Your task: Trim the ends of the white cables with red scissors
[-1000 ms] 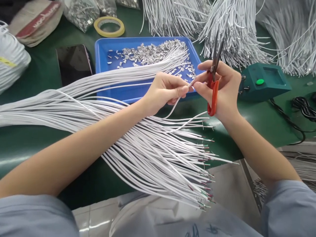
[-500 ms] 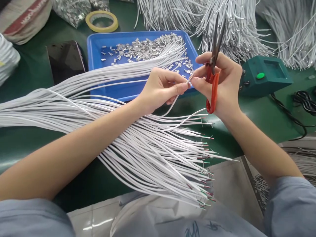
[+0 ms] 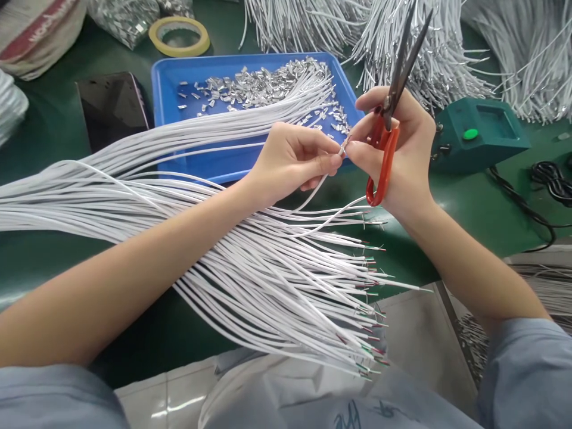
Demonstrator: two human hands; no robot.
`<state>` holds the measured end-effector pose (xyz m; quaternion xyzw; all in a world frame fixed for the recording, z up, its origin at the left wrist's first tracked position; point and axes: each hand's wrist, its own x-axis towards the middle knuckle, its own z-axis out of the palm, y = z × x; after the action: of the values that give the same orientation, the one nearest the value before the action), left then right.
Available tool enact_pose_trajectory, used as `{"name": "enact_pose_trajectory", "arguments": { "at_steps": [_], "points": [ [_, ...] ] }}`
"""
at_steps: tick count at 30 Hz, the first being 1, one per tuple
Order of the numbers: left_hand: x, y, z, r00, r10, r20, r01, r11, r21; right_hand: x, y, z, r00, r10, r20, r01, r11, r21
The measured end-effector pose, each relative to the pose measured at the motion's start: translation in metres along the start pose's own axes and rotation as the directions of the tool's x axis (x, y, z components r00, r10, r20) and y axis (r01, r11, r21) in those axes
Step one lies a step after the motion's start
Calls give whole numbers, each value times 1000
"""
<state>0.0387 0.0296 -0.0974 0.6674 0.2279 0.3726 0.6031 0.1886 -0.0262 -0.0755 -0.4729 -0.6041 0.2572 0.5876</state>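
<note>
My left hand [image 3: 295,159] pinches the end of one white cable [image 3: 313,193] that curves down to the table. My right hand [image 3: 400,155] holds red-handled scissors [image 3: 388,128] with the dark blades pointing up and slightly apart, and its fingertips meet the same cable tip beside my left fingers. A wide fan of white cables [image 3: 250,262] with stripped coloured ends lies on the green table below both hands. Behind the hands stands a blue tray [image 3: 165,89] holding small metal clips [image 3: 250,86] and more cable ends.
A green box with a round button [image 3: 478,134] sits right of my right hand, black cords [image 3: 543,190] beside it. Bundles of white cables [image 3: 429,47] fill the back. A phone [image 3: 111,107], a tape roll [image 3: 179,36] and a bag of clips [image 3: 120,21] lie at the back left.
The scissors have tilted and their blades have parted a little. The view has shifted slightly; both hands stay together at the cable tip.
</note>
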Motion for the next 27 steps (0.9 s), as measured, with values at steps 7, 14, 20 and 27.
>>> {"name": "enact_pose_trajectory", "arguments": {
  "at_steps": [7,14,20,27],
  "points": [
    [1,-1,-1,999,6,44,-4,999,-48,0,0,1,1000,-3,27,3,1000,4],
    [1,0,-2,1000,-24,11,25,998,-62,-1,2,2,999,-32,4,32,998,-58],
    [2,0,-2,1000,-9,-4,8,998,-60,-3,3,-2,1000,-11,19,15,981,-194],
    [1,3,0,1000,-7,-12,7,1000,-18,-4,5,-2,999,-10,36,18,972,-233]
  ]
}}
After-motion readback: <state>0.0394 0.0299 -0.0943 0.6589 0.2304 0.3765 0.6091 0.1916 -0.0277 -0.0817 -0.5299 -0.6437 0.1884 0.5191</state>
